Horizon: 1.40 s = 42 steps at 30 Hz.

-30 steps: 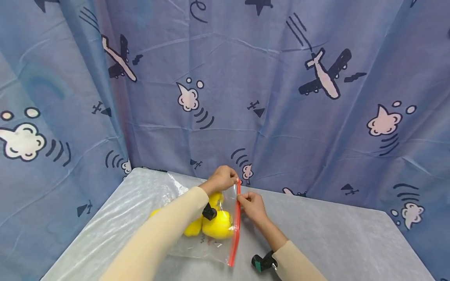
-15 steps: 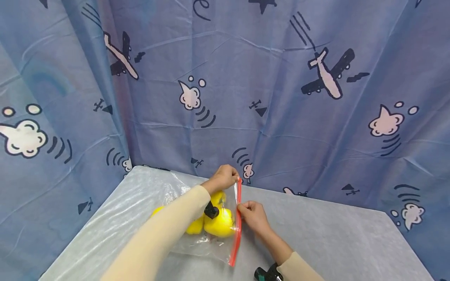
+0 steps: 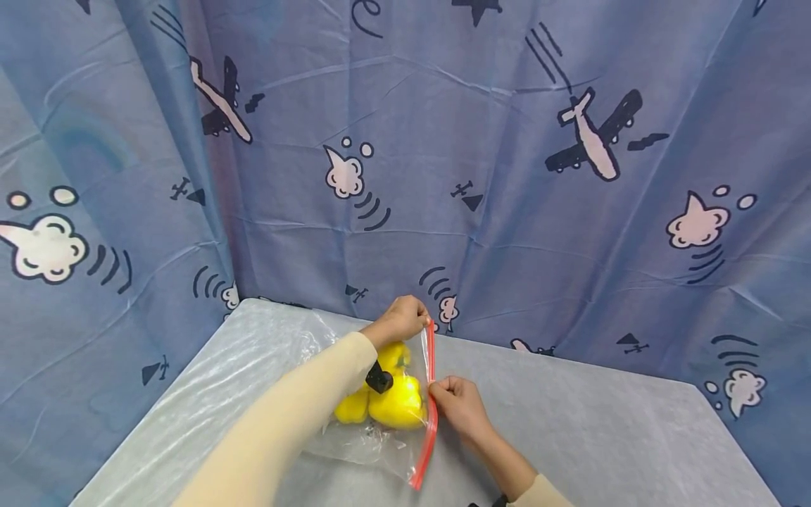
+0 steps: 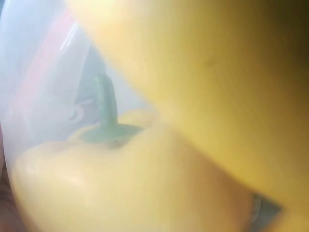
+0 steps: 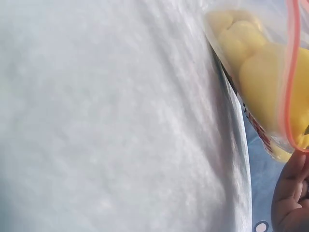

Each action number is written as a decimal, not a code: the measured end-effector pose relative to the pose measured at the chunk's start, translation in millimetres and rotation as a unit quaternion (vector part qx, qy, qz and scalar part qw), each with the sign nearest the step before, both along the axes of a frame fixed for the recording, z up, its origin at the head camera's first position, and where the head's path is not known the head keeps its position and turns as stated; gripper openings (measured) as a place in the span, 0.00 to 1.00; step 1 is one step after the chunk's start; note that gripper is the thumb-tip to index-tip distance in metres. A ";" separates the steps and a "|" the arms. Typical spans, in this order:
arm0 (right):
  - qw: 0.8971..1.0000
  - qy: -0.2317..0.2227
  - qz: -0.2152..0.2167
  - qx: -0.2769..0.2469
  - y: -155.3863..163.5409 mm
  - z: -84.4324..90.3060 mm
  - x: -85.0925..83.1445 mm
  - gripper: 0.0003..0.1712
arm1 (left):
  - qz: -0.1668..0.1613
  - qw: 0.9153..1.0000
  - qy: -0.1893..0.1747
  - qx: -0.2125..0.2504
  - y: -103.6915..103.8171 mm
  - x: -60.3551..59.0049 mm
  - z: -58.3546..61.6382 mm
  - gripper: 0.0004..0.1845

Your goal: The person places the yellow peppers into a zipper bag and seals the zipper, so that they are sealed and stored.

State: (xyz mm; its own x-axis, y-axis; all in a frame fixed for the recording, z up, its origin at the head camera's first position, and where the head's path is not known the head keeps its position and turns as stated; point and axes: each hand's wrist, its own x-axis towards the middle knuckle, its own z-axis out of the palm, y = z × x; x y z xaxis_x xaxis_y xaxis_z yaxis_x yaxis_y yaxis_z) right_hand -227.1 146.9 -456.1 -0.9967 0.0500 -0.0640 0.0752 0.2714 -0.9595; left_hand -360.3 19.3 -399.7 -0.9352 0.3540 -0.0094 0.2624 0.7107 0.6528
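A clear zip bag (image 3: 374,440) with a red seal strip (image 3: 431,401) lies on the table and holds yellow bell peppers (image 3: 388,401). My left hand (image 3: 401,318) pinches the far end of the red strip. My right hand (image 3: 457,405) pinches the strip near its middle. The left wrist view is filled by a blurred yellow pepper (image 4: 145,183) with a green stem (image 4: 107,113) behind plastic. In the right wrist view, the bag's peppers (image 5: 260,72) and the red strip (image 5: 289,92) sit at the upper right above the white table cover (image 5: 111,125).
The table (image 3: 602,422) wears a pale grey-white cover. A blue curtain (image 3: 507,176) printed with planes and clouds hangs close behind and along the left side.
My right hand has slid along the red strip toward me, from close under the left hand to about the strip's middle. The left hand has stayed at the far end.
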 end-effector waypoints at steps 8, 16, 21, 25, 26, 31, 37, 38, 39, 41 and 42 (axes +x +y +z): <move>0.999 -0.015 0.030 -0.042 1.7 0.2 3.8 0.10 | -0.034 0.999 0.008 0.002 -2.6 4.7 6.0 0.11; 0.998 0.010 0.055 -0.041 2.9 7.1 -0.1 0.11 | -0.085 0.996 0.002 0.006 -16.2 3.4 15.6 0.07; 0.998 0.020 0.042 -0.031 2.1 8.4 -2.0 0.08 | -0.082 0.997 0.009 0.002 -17.4 3.7 18.5 0.06; 0.999 0.023 0.033 -0.030 3.4 7.7 -4.2 0.08 | -0.066 0.998 0.019 -0.003 -12.7 5.7 23.0 0.06; 0.999 0.024 0.031 -0.029 4.0 7.6 -4.6 0.08 | -0.062 0.998 0.021 -0.002 -11.4 6.1 24.1 0.06; 0.999 0.014 0.035 -0.034 7.3 9.8 -2.0 0.09 | -0.035 0.999 0.020 -0.004 -7.3 7.2 25.6 0.07; 0.999 0.002 0.033 -0.039 6.3 11.8 5.6 0.10 | -0.024 0.999 0.014 -0.018 -6.5 6.8 23.5 0.08; 0.999 0.002 0.030 -0.040 5.7 11.9 6.5 0.10 | -0.024 0.999 0.014 -0.018 -6.3 6.8 23.5 0.08; 0.999 0.001 0.027 -0.039 5.3 11.9 7.2 0.10 | -0.024 0.999 0.014 -0.018 -6.0 6.7 23.3 0.07; 0.999 0.000 0.022 -0.042 3.8 13.1 8.7 0.10 | -0.023 1.000 0.015 -0.016 -5.6 6.6 23.2 0.07; 0.999 0.001 0.023 -0.043 2.9 14.0 9.4 0.09 | -0.022 1.000 0.017 -0.013 -5.4 6.4 23.0 0.07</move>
